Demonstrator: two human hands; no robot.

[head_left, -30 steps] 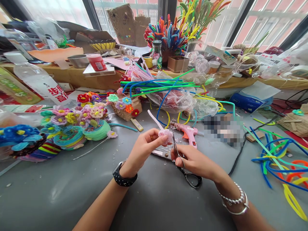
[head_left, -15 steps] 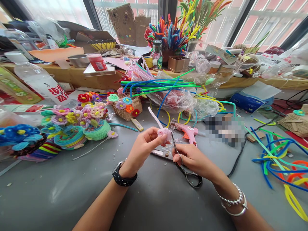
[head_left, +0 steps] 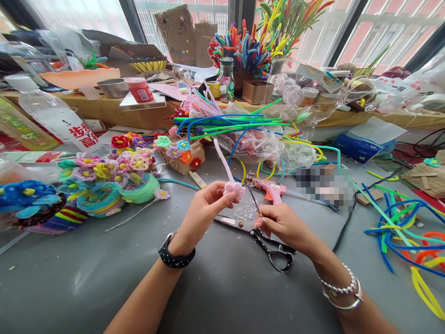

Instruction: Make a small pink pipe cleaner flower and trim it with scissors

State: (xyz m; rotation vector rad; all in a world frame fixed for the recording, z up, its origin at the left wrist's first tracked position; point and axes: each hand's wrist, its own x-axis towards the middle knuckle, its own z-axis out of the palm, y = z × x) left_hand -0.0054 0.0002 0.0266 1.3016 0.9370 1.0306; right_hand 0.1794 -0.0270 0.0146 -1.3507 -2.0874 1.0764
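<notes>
A: What is the left hand [head_left: 203, 211] doing?

B: Its thumb and fingers are pressing together, clamping a pale pink fuzzy flower [head_left: 234, 190]. The flower is staying clear of the grey tabletop [head_left: 104, 292], near the middle of the view, and its pink stem [head_left: 223, 160] is pointing upward and slightly left. A dotted black watch strap [head_left: 177, 255] is circling that wrist.

A: And the right hand [head_left: 283, 227]?

B: Its fingers are closing on a slender metal tool [head_left: 256, 204]. The tip is reaching toward the flower and standing just beside it. The hand is hiding the near end, so I am not managing to tell the tool's type. Silver bracelets [head_left: 344, 291] are hanging at that wrist.

A: What is lying close by?

B: Black-handled scissors [head_left: 227, 220] are resting on the tabletop below both hands, handles toward the wearer's right. Pale crumbs [head_left: 248, 211] are lying scattered just beyond the blades. A pink glue gun [head_left: 274, 190] with an orange trigger is lying past the right hand, its nozzle facing left.

A: And farther out?

B: To the left, a green coiled pot [head_left: 141, 190] is holding fuzzy flowers, and a woven basket [head_left: 170, 162] is standing behind it. To the right, loose coloured stems [head_left: 399, 227] are lying tangled, and a blue tissue pack [head_left: 361, 144] is sitting farther back
</notes>
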